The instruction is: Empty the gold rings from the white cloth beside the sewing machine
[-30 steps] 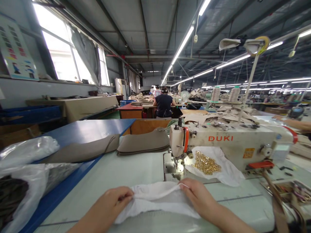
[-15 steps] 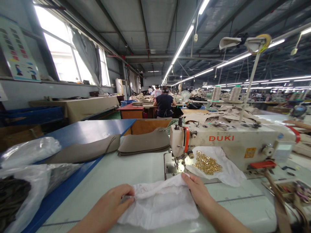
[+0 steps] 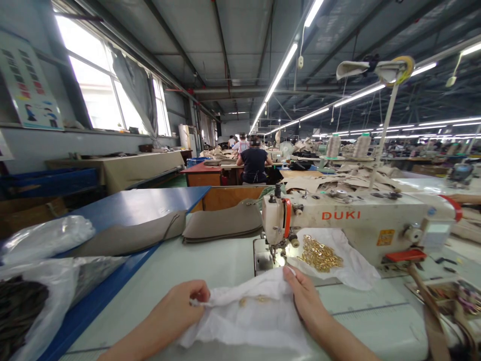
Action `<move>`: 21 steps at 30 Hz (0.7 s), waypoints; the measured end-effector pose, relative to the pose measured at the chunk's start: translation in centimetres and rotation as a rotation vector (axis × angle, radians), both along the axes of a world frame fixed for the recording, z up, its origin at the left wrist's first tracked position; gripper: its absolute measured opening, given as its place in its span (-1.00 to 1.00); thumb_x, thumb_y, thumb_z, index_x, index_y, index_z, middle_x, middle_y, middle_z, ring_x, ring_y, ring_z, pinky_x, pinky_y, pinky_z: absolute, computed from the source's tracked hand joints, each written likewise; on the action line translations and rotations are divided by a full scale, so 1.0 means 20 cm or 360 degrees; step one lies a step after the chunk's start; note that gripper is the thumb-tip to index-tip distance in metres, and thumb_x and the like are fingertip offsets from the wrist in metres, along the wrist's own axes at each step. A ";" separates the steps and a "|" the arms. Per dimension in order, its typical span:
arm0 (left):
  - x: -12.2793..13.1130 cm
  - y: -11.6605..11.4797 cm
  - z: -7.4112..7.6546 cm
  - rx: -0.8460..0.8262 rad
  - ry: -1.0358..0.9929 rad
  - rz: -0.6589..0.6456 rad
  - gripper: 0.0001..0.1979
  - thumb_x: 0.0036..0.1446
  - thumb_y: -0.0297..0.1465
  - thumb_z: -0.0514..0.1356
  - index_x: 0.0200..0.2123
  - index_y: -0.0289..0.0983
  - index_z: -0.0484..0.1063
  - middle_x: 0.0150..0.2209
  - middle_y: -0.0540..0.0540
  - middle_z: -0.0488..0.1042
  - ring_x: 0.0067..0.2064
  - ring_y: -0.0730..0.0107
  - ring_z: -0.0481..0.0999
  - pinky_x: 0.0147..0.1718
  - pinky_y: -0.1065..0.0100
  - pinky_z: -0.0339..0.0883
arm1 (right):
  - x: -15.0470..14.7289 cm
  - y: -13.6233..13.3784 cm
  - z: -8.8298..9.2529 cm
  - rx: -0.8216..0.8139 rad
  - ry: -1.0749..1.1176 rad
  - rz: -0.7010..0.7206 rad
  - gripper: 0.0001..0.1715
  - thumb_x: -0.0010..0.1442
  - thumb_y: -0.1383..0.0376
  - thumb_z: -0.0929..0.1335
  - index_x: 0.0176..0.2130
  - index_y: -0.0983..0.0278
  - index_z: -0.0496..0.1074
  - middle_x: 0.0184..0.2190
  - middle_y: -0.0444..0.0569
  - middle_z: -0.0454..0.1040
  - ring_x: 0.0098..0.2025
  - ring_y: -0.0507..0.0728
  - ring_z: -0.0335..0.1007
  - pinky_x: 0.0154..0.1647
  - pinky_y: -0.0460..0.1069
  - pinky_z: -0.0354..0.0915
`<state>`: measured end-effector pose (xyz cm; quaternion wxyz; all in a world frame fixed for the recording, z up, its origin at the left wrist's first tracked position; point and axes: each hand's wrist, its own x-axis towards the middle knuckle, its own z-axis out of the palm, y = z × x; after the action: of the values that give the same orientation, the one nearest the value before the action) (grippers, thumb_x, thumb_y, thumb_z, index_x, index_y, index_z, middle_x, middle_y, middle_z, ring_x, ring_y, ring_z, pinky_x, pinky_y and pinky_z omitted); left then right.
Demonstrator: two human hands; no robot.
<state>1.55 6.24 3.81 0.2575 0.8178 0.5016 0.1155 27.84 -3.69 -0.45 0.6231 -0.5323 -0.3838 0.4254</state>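
Note:
A thin white bag or sheet (image 3: 248, 323) is stretched between my two hands above the front of the sewing table. My left hand (image 3: 191, 301) pinches its left upper edge. At its right upper corner, my right hand (image 3: 306, 296) grips it between thumb and fingers. A few gold-coloured pieces show faintly through the white material. Just beyond stands the sewing machine (image 3: 349, 213), its needle area lit. Under the machine's arm, a heap of small gold metal hardware (image 3: 319, 253) lies on another white sheet (image 3: 358, 263).
Stacked grey-brown fabric pieces (image 3: 225, 223) lie left of the machine. Clear plastic bags (image 3: 48, 238) rest on the blue table (image 3: 139, 200) at left, one holding dark pieces. A parts tray (image 3: 451, 291) and a hanging strap sit at right. A seated person (image 3: 254, 165) works ahead.
My left hand has turned a little and lifted the edge of the white material. Gold pieces now show through it where none were visible before.

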 end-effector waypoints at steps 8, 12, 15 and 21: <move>0.03 -0.02 0.07 -0.0213 -0.0417 -0.0029 -0.86 -0.16 -0.26 0.10 -0.57 -0.21 0.30 -0.41 -0.01 0.52 -0.34 0.28 0.46 -0.37 0.38 0.24 | 0.01 0.00 -0.02 0.0061 -0.0217 -0.0015 -0.51 0.15 -0.11 0.23 -0.44 0.25 0.29 -0.48 -0.12 0.30 -0.33 0.12 0.20 -0.26 -0.03 0.17; 0.06 0.01 0.10 -0.0302 -0.0863 0.0228 -0.74 -0.27 -0.17 0.18 -0.65 -0.21 0.22 -0.42 -0.07 0.54 -0.29 0.21 0.45 -0.37 0.37 0.25 | 0.00 -0.02 -0.01 0.0130 -0.0310 -0.0065 -0.50 0.19 -0.11 0.20 -0.44 0.25 0.27 -0.48 -0.13 0.28 -0.34 0.10 0.20 -0.25 -0.04 0.17; 0.07 0.02 0.09 -0.0267 -0.1000 0.0299 -0.71 -0.28 -0.12 0.20 -0.63 -0.22 0.27 -0.51 -0.04 0.49 -0.38 0.27 0.42 -0.45 0.39 0.21 | 0.00 -0.03 0.00 0.0157 -0.0344 -0.0108 -0.50 0.20 -0.11 0.19 -0.43 0.25 0.29 -0.47 -0.13 0.28 -0.34 0.10 0.20 -0.27 -0.05 0.18; 0.11 0.07 0.02 -0.0017 -0.0926 0.0457 -0.67 -0.22 -0.07 0.15 -0.55 -0.23 0.33 -0.66 0.09 0.30 -0.57 0.41 0.28 -0.60 0.43 0.11 | -0.01 -0.01 -0.02 0.0136 -0.0364 -0.0101 -0.48 0.21 -0.10 0.17 -0.37 0.27 0.37 -0.45 -0.08 0.39 -0.33 0.14 0.28 -0.27 -0.02 0.23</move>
<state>3.69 7.59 4.15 0.3756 0.6699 0.5178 0.3770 27.68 -3.97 -0.84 0.6105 -0.5623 -0.4532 0.3252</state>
